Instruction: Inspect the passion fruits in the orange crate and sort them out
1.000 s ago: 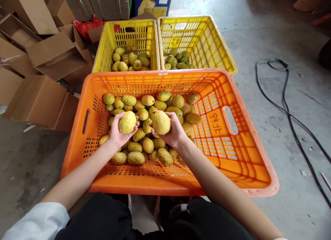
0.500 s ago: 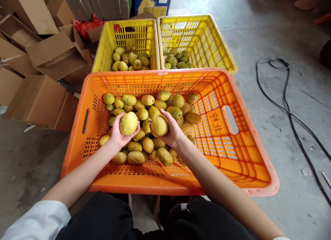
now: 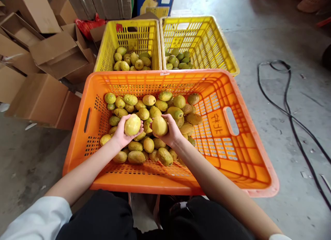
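My left hand (image 3: 124,133) cups a round-looking, pale yellow fruit (image 3: 132,125) in its palm, fingers curled under it. My right hand (image 3: 172,131) grips a second yellow fruit (image 3: 159,126), thumb on top. Both hands are side by side above the orange crate (image 3: 165,190), a small gap between the two fruits. Below them, many egg-shaped yellow-green fruits (image 3: 165,156) lie heaped in the crate, some with wrinkled skin. The fingers under each held fruit are partly hidden, and I cannot tell the exact kind of fruit.
Behind the orange crate stand a left yellow crate (image 3: 108,49) and a right yellow crate (image 3: 219,43), with yellower fruit in the left and greener fruit in the right. Cardboard boxes (image 3: 38,98) pile up at left. A black cable (image 3: 289,112) lies on the floor at right.
Both fruits have turned in my hands, showing rounder ends now. My left hand has shifted slightly right; my right hand stays nearly in place. The view has moved a little.
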### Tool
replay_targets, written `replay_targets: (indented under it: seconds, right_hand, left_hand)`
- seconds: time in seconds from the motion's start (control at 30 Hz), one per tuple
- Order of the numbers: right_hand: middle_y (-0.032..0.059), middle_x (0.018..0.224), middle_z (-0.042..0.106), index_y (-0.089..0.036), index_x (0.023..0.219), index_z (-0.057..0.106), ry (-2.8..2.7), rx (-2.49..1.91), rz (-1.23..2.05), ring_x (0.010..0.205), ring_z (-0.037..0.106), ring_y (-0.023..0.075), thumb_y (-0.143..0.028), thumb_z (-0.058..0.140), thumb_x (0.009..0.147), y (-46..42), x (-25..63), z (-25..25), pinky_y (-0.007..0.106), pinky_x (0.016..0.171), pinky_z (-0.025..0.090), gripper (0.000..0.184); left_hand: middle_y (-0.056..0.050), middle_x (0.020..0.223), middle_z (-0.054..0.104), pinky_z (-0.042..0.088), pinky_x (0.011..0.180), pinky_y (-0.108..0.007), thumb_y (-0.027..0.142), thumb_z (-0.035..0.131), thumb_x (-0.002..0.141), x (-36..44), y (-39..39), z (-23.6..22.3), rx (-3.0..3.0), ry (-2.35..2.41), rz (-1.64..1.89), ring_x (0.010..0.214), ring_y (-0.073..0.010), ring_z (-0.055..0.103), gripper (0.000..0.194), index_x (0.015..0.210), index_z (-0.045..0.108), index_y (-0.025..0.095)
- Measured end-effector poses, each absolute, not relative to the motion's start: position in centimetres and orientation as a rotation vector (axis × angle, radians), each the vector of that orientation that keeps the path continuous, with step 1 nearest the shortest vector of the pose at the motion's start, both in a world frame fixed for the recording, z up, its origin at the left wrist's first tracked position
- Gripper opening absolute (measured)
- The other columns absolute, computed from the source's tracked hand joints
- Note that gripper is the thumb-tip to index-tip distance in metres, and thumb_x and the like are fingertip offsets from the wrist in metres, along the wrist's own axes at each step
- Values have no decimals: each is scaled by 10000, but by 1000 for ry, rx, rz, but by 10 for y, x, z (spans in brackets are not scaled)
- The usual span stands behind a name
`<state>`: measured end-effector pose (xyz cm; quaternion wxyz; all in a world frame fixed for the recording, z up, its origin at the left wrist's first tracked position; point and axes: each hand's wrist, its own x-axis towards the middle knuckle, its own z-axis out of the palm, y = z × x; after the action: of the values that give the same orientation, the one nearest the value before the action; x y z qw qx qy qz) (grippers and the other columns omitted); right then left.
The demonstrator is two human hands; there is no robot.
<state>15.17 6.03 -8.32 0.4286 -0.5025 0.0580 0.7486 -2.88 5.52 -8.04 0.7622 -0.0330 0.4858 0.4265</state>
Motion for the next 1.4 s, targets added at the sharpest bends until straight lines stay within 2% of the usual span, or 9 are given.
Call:
replay_targets:
  seconds: [0.17,0.27,0.47,0.6,0.67,0.83,1.03,1.2,1.4]
  right_hand:
    - [49,748,717,-196,897,655,37,-1314,1849,680,700,185,-352,554,977,59,149,-84,244,542,564,202]
    - [14,783,738,-216,914,675,-90,-1336,1794,671,689,165,-336,709,908,57,146,-89,223,529,544,125]
    - [-21,812,722,-201,924,681,-284,-1339,1753,690,673,134,-252,833,790,54,146,-98,230,638,585,209]
    - [-21,772,695,-210,903,648,-209,-1407,1756,683,672,154,-227,751,859,56,146,-93,260,621,598,114]
    - [-7,738,683,-209,884,632,-106,-1400,1786,679,676,163,-241,677,921,57,146,-89,264,612,604,66]
    - [54,731,695,-190,894,622,84,-1358,1894,661,682,188,-295,545,1003,61,147,-86,294,599,626,170]
    - [20,753,669,-211,961,613,142,-1433,1849,712,676,198,-269,536,1014,61,147,-87,337,617,654,110]
    - [10,778,643,-230,1014,596,350,-1387,1839,688,646,184,-292,573,997,62,149,-93,326,576,655,68]
    - [69,880,674,-216,1042,597,477,-1176,1623,751,693,192,-386,430,1026,65,156,-84,283,558,649,239]
  left_hand:
    - [-30,802,732,661,646,-303,295,608,980,-31,57,-84,-124,1126,1011,669,-169,719,116,965,649,188]
    - [-40,814,733,668,647,-317,311,616,994,-30,56,-83,-105,1147,983,676,-180,727,132,987,653,185]
    - [-49,882,747,689,793,-368,205,721,919,-25,53,-79,-6,1197,955,745,-189,743,115,1018,665,190]
    - [-68,873,746,681,814,-354,219,644,969,-24,53,-80,22,1182,940,760,-182,740,57,976,672,169]
    - [-79,869,748,676,773,-329,256,607,998,-25,54,-82,22,1156,933,754,-175,736,127,965,681,159]
    - [-110,828,741,638,612,-287,359,512,1050,-30,59,-87,-55,1122,882,695,-192,729,305,961,693,131]
    - [-128,800,737,631,551,-300,364,430,1066,-34,60,-91,-167,1162,825,657,-218,733,372,1078,697,104]
    - [-112,772,720,635,533,-288,383,442,1077,-34,60,-95,-206,1244,815,625,-202,721,342,1020,668,132]
    - [-69,754,698,644,533,-278,424,616,1042,-37,63,-101,-214,1316,821,608,-179,707,270,978,640,162]
